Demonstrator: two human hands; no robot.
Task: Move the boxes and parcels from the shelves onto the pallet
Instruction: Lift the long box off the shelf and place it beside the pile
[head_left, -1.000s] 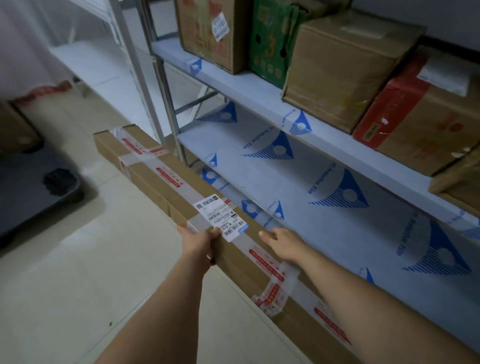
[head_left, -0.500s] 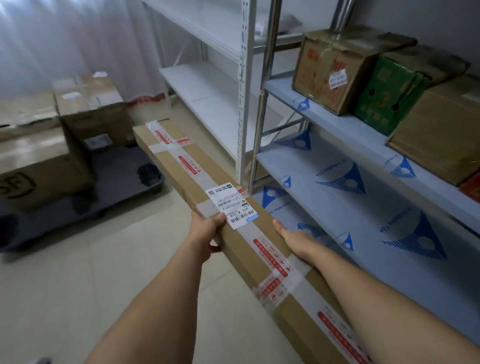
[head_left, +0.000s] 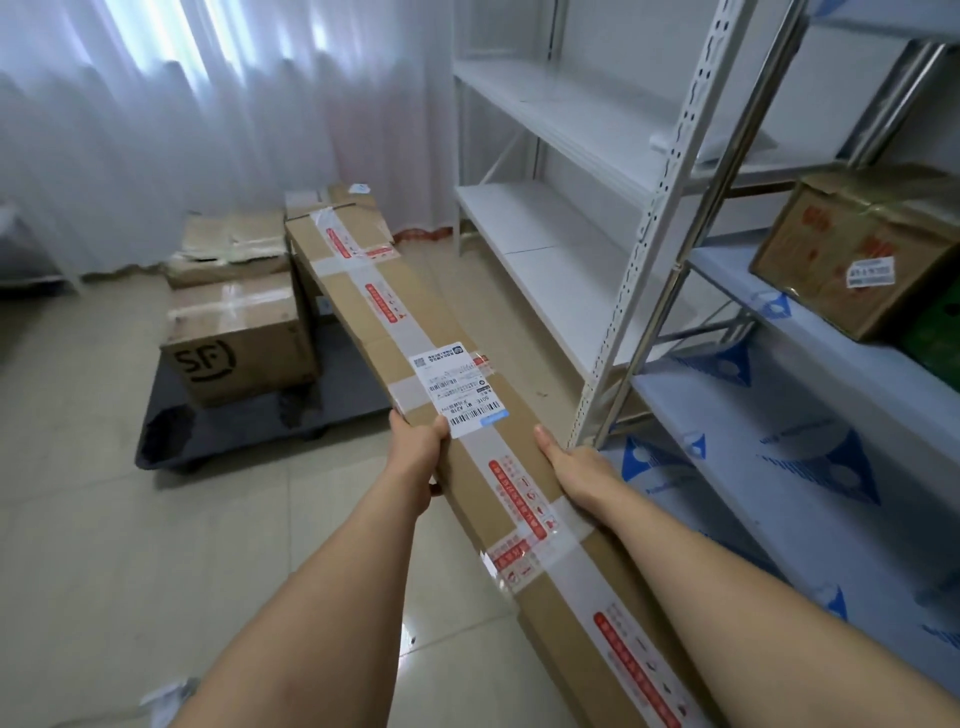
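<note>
I carry a long flat cardboard box (head_left: 374, 301) with red-printed tape and a white shipping label, lifted above the floor and pointing away from me. My left hand (head_left: 415, 449) grips its left edge just below the label, thumb on top. My right hand (head_left: 574, 462) lies along the right edge; its fingers are hidden under the box. The dark pallet (head_left: 166, 431) sits on the floor at left, bearing an SF-marked box (head_left: 244, 343) and other brown boxes (head_left: 228, 249). The long box's far end hangs over them.
White shelving (head_left: 550, 244) stands ahead at right. A nearer rack with blue-printed film (head_left: 779, 467) holds a brown box (head_left: 857, 249) and a green one (head_left: 935, 338). White curtains hang behind the pallet. Tiled floor lies between me and the pallet.
My view has swung left from the rack to the pallet, and the long box has swung with it. Both hands keep their places on the box.
</note>
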